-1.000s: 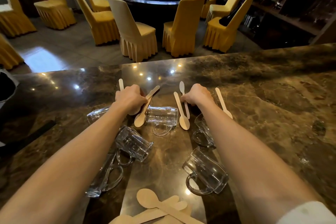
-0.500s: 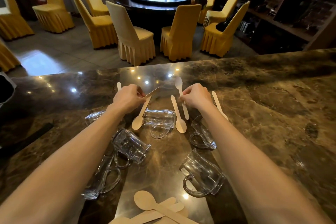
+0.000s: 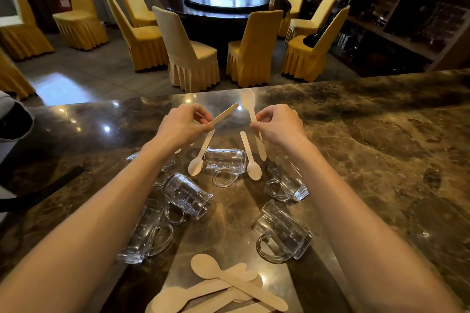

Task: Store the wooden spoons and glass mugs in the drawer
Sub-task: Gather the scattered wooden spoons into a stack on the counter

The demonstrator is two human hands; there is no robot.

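My left hand (image 3: pixel 181 126) pinches a wooden spoon (image 3: pixel 225 114) lifted off the counter, handle pointing up and right. My right hand (image 3: pixel 278 123) holds another wooden spoon (image 3: pixel 249 104) upright, bowl on top. Two more spoons (image 3: pixel 202 154) (image 3: pixel 250 160) lie on the marble between my hands, beside a glass mug (image 3: pixel 225 161) on its side. Other mugs lie tipped over: one by my left forearm (image 3: pixel 187 195), one under it (image 3: pixel 145 236), two at the right (image 3: pixel 287 181) (image 3: pixel 282 232). A heap of wooden spoons (image 3: pixel 218 284) sits at the near edge. No drawer is in sight.
The brown marble counter (image 3: pixel 368 150) stretches wide to the right. Beyond its far edge stand yellow-covered chairs (image 3: pixel 188 51) around a dark round table (image 3: pixel 226 2). Dark shelving (image 3: pixel 407 12) fills the right wall. A dark object (image 3: pixel 15 122) sits at the left edge.
Both hands have risen off the counter, each lifting a spoon it was closing on a second ago. The view has tilted up a little.
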